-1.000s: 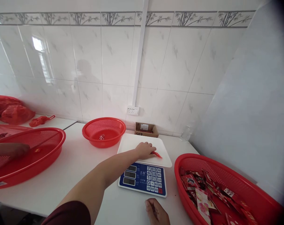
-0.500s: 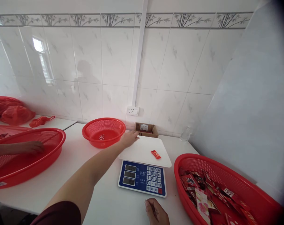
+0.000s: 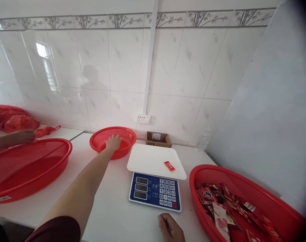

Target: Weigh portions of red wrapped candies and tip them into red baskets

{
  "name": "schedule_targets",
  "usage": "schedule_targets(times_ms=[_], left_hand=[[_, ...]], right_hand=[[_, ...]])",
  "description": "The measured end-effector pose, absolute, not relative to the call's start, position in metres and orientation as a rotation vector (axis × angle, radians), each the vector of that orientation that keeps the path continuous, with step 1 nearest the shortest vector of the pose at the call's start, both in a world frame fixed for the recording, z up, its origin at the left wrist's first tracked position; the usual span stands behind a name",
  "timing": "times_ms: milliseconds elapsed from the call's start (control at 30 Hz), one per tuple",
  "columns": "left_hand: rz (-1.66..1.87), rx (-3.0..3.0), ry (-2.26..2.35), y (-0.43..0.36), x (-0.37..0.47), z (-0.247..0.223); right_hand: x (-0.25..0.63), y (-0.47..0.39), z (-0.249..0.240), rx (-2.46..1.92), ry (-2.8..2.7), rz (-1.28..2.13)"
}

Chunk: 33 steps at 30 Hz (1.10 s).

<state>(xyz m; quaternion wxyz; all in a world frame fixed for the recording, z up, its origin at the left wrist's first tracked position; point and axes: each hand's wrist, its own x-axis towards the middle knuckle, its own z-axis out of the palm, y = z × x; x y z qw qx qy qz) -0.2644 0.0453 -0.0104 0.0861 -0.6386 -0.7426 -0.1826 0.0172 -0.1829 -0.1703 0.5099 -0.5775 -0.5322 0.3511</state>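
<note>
My left hand (image 3: 113, 143) reaches over the round red basket (image 3: 129, 148) with its fingers spread; nothing shows in it. Whatever lies under the palm is hidden. My right hand (image 3: 170, 228) rests low in front of the scale, fingers curled in with the thumb against them; the inside of the grip cannot be seen. Between them stands a digital scale (image 3: 155, 191) with a blue keypad and a white weighing plate (image 3: 150, 159). One small red packet (image 3: 170, 165) lies on the right part of that plate.
On the right, a large red basket (image 3: 193, 183) holds several snack packets (image 3: 221, 218). A co-worker's hand (image 3: 25, 136) is above another large red basket (image 3: 68, 151) at left. Behind the scale are a cardboard box (image 3: 159, 144) and a clear plastic container (image 3: 202, 142); red bags (image 3: 19, 124) lie far left.
My left hand has moved left from the scale's far edge to over the round basket, where a small packet showed before. The co-worker's hand has risen out of its basket. My right hand stays put.
</note>
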Motion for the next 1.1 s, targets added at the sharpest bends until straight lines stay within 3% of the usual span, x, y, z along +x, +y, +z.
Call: schedule_targets(times_ms=[233,400,533,767,967,1100], left_hand=[[-0.509,-2.435,-1.658,0.039,-0.174,-0.017],[-0.290,-2.893,-1.083,0.016,-0.090,-0.034],[-0.156,-3.025,-0.932,0.007,-0.059,-0.042],[-0.314,-2.881,-1.270,0.007,-0.091,-0.034],[-0.594,-2.437,-1.833,0.023,-0.173,-0.008],[-0.552,-2.196,-2.175,0.025,-0.226,-0.006]], right_hand=[[0.017,-0.183,-0.172,-1.394,-1.302,0.819],[0.017,-0.184,-0.170,-1.388,-1.309,0.816],[0.017,-0.184,-0.169,-1.408,-1.327,0.796],[0.017,-0.184,-0.171,-1.403,-1.323,0.779],[0.019,-0.184,-0.171,-1.385,-1.327,0.816],[0.020,-0.185,-0.169,-1.385,-1.345,0.855]])
